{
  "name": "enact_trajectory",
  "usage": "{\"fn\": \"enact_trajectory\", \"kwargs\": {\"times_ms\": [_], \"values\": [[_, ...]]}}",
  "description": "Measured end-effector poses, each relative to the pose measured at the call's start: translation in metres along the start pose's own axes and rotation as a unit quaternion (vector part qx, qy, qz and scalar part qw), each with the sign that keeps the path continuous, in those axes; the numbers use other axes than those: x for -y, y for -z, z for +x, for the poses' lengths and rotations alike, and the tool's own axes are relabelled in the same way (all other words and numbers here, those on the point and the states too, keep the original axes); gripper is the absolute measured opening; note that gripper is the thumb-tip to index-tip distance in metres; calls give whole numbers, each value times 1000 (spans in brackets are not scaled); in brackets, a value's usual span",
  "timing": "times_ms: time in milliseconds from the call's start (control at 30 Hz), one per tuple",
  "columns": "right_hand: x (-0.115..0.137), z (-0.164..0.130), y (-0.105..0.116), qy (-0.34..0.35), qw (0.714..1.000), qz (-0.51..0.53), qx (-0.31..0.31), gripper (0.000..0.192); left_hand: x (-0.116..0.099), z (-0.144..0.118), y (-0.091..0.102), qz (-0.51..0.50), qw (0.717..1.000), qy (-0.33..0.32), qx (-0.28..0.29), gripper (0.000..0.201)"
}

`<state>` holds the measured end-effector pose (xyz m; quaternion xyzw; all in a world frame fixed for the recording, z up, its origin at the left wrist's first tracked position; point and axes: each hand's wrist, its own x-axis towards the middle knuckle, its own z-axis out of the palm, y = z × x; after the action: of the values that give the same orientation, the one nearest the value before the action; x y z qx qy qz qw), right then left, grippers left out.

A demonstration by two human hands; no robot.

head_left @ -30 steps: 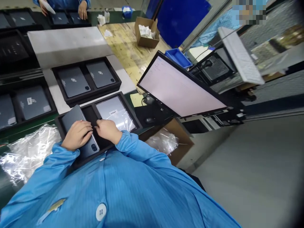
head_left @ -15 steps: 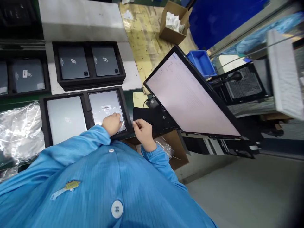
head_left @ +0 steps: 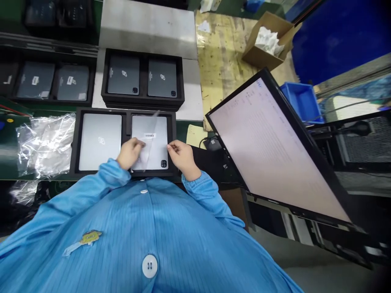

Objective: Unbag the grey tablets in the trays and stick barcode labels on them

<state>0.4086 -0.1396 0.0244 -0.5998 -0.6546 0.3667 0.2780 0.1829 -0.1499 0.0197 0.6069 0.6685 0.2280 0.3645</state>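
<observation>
A silver tablet [head_left: 159, 156] lies in the right compartment of a black tray [head_left: 126, 118]. A clear plastic film [head_left: 149, 148] with a barcode label stands partly lifted and folded over it. My left hand [head_left: 130, 152] pinches the film near the tablet's left side. At the tablet's right edge is my right hand [head_left: 184, 159], thumb and forefinger pressed together; whatever may be between them is too small to make out. Another silver tablet [head_left: 100, 142], with a logo and no film visible, fills the tray's left compartment.
Behind sits a stack of black trays [head_left: 143, 99] with two dark tablets. Further dark tablets [head_left: 73, 81] are in a tray at left. Crumpled clear plastic bags [head_left: 49, 142] lie left. A tilted monitor [head_left: 275, 146], a blue bin [head_left: 301, 101] and a cardboard box [head_left: 262, 57] stand right.
The film's right part has come up off the tablet toward the left, baring its camera corner. My left hand moved from the tablet's middle to its left side. The view has shifted.
</observation>
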Motion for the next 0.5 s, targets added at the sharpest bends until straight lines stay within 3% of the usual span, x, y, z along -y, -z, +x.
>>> {"fn": "enact_trajectory", "kwargs": {"times_ms": [100, 200, 300, 367, 433, 500], "values": [[8, 25, -15, -16, 999, 6, 35, 7, 24, -15, 25, -152, 985, 54, -67, 26], [18, 49, -33, -26, 998, -37, 42, 17, 28, -22, 27, -264, 957, 85, -84, 20], [25, 66, -47, -24, 993, -100, 51, 23, 20, -22, 21, -249, 961, 83, -84, 18], [29, 71, -52, -15, 987, -145, 71, 18, 18, -24, 29, -214, 968, 85, -96, 18], [30, 73, -55, -1, 978, -188, 91, 11, 22, -31, 55, -157, 975, 82, -134, 19], [32, 72, -55, 2, 970, -221, 101, 11, 32, -42, 98, -63, 979, 67, -184, 16]]}}
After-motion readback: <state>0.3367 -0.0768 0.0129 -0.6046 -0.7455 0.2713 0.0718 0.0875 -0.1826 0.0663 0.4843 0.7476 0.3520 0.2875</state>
